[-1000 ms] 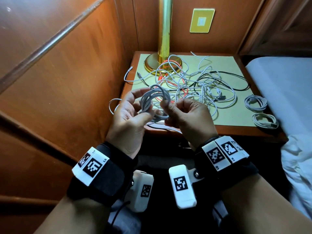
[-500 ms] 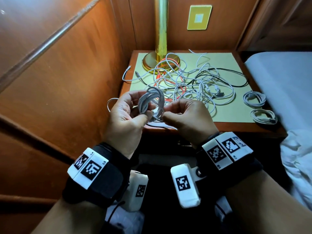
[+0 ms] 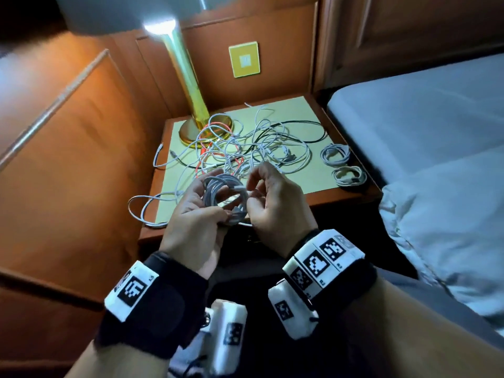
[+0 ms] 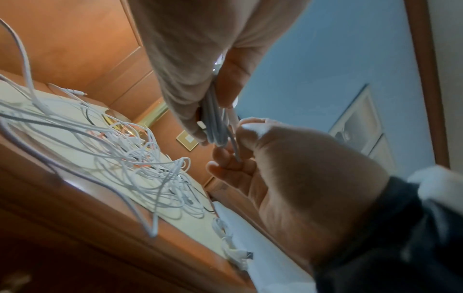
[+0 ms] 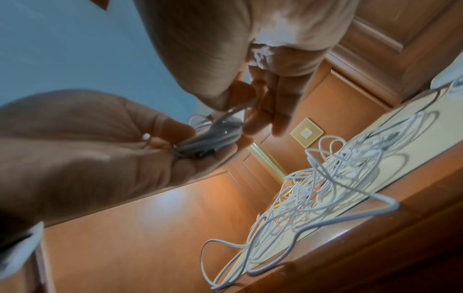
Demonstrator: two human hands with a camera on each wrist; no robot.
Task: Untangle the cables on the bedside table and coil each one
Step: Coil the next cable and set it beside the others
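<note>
A grey-white cable coil (image 3: 224, 198) sits in my left hand (image 3: 204, 214), thumb and fingers curled round its lower left side, just above the bedside table's (image 3: 321, 197) front edge. My right hand (image 3: 253, 192) pinches the coil's loose end at its right side. The left wrist view shows the coil (image 4: 216, 119) edge-on between my left fingers, with the right hand (image 4: 240, 136) pinching a strand. A tangle of white, black and orange cables (image 3: 253, 148) covers the table's middle. Two coiled white cables (image 3: 335, 154) (image 3: 349, 178) lie at the right edge.
A brass lamp (image 3: 203, 126) stands at the table's back left, with tangle strands over its base. One white cable loop (image 3: 144, 211) hangs over the table's left front corner. A bed with a white sheet (image 3: 425, 126) borders the table's right side. Wood panelling closes the left.
My head has tilted, so the lamp and bed show more. The right hand's pinch went from the coil's lower edge to its right side. The left hand still holds the coil.
</note>
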